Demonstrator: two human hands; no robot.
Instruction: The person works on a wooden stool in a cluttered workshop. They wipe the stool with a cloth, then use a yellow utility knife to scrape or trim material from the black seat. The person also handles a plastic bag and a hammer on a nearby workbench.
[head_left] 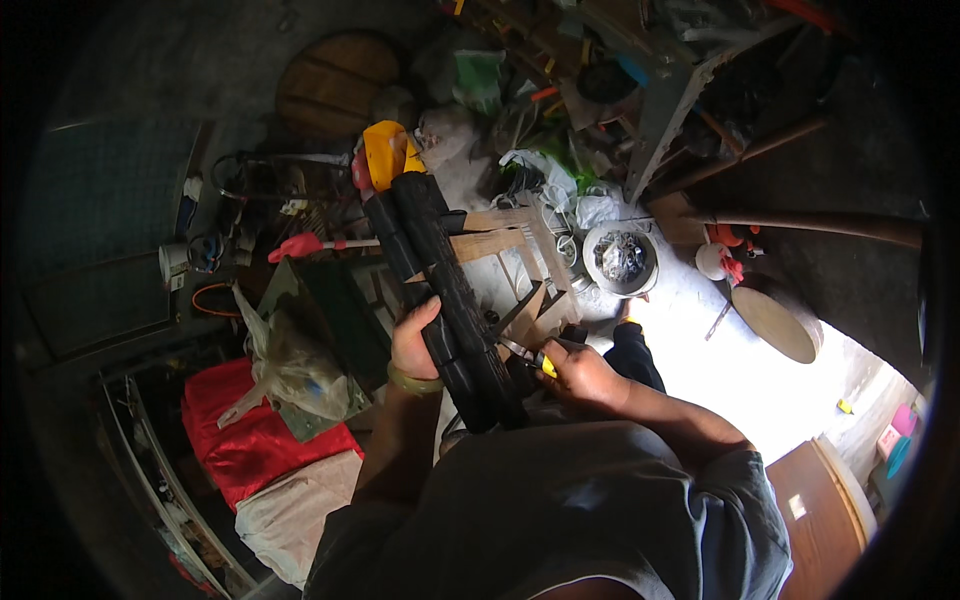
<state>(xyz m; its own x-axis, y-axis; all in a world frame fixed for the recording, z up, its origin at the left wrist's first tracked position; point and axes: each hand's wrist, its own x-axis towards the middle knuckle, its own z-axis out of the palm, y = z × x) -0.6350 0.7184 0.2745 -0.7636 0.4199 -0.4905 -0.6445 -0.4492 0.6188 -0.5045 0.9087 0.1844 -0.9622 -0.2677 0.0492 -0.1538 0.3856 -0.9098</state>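
A long bundle of ridged black pieces [445, 300] lies at a slant over a wooden stand [485, 243] in front of me, its far end near a yellow object [385, 150]. My left hand [414, 347], with a band at its wrist, is closed on the bundle's left side. My right hand [575, 372] grips a yellow-handled metal tool [548, 362], whose metal end reaches the bundle's right side, near some crossed wooden slats [525, 310]. What exactly that end touches is too small to tell.
A white bucket of scraps [620, 262] stands right of the stand, with a round tan disc [775, 320] farther right. A leaning metal frame [660, 130] and clutter fill the back. A red cloth [235, 425] and plastic bag [290, 365] lie left. My foot [632, 340] is below.
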